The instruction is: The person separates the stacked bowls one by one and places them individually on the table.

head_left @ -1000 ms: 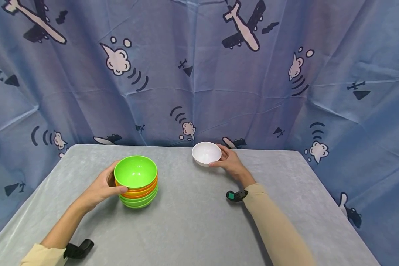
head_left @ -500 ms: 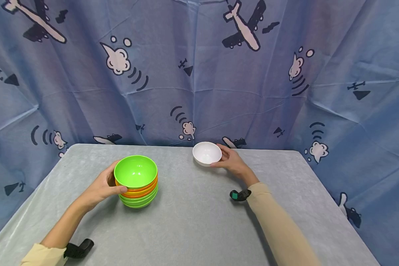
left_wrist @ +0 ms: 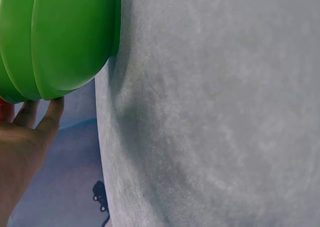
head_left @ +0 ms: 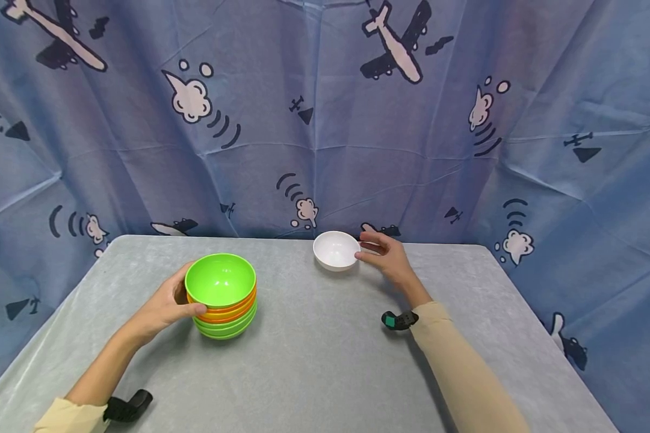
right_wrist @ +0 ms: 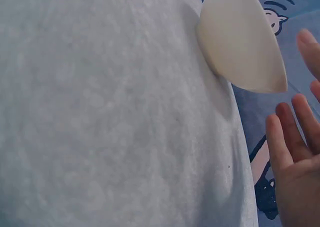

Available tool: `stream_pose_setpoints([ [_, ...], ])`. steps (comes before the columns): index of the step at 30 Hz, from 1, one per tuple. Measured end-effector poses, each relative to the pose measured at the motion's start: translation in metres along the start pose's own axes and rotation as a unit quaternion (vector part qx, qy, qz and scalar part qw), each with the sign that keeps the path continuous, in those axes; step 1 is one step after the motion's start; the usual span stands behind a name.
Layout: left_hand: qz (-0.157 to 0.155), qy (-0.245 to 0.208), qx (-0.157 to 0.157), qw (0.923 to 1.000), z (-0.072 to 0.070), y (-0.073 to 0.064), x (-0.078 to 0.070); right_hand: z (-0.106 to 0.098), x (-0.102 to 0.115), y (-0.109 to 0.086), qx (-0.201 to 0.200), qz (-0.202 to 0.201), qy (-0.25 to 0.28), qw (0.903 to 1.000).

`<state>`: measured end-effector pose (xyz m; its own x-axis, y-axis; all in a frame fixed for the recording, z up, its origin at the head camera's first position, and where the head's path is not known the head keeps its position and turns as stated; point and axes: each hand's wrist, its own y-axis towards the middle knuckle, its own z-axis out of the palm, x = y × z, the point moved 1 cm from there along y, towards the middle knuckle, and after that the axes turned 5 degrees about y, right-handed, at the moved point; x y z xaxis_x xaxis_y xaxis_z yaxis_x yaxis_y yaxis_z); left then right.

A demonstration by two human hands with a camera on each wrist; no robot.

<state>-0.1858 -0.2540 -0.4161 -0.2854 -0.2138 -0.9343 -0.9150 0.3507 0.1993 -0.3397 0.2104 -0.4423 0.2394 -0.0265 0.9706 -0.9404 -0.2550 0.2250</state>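
On the left of the table stands a stack of green and orange bowls (head_left: 221, 281), a green one on top. My left hand (head_left: 169, 305) grips its left side, thumb at the near side and fingers round the far side. In the left wrist view, fingertips touch the green bowls (left_wrist: 70, 42) low on the stack. A white bowl (head_left: 336, 250) sits upright near the table's far edge. Just to its right is my right hand (head_left: 389, 260), fingers loosely bent and holding nothing. The right wrist view shows a gap between those fingers (right_wrist: 281, 139) and the white bowl (right_wrist: 240, 42).
A grey cloth covers the table (head_left: 314, 361). Behind it hangs a blue curtain (head_left: 271, 108) printed with planes and clouds. Each wrist wears a black camera band, seen on the left wrist (head_left: 127, 406) and right wrist (head_left: 399, 320).
My right hand has let go of the white bowl and moved slightly right, away from it. The white bowl stays in place. My left hand and the stack have not moved.
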Motion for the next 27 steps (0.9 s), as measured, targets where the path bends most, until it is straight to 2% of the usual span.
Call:
stream_pose_setpoints([
  [5,0.003,-0.011,0.008,0.9999,0.000,-0.001,0.001,0.002,0.006,-0.004,-0.021,-0.017,-0.022,0.9994],
  [12,0.008,-0.015,0.014,0.9998,-0.001,0.000,0.003,0.005,0.010,-0.006,-0.014,-0.041,-0.040,0.9982],
  [19,0.005,-0.010,0.010,0.9999,0.000,0.000,0.004,0.016,0.023,-0.006,0.009,-0.090,-0.011,0.9958],
  [27,0.002,-0.012,0.010,0.9999,0.000,-0.001,0.003,0.039,0.034,-0.004,0.040,-0.105,0.021,0.9935],
])
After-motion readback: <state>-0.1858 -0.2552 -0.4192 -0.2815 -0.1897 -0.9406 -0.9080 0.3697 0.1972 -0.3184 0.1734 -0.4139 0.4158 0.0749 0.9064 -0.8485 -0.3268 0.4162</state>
